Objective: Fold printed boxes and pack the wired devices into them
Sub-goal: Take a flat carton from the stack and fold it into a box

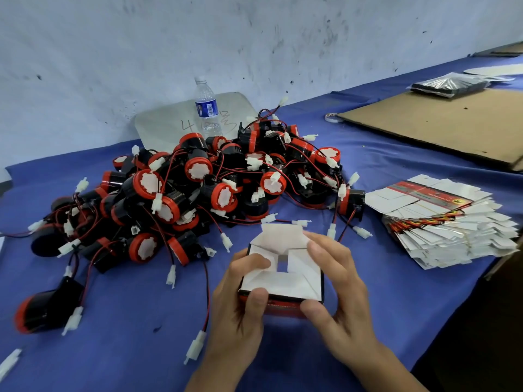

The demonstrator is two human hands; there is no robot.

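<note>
Behind the box, heaped wired devices

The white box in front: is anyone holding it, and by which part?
Both hands hold the box: the left hand grips its left side, the right hand its right side, thumbs on the near edge.

The light is soft, even and cool-toned, and the water bottle at the back throws scarcely any shadow on the wall. In front of the bottle the white flaps of the box are bright yet keep their creases, with only a faint shadow on the blue cloth beneath. Far right of the bottle a plastic-wrapped pack carries streaks of glare. Front right of it the corner sinks near black. Front left, one device and loose connectors smear with blur.
</note>
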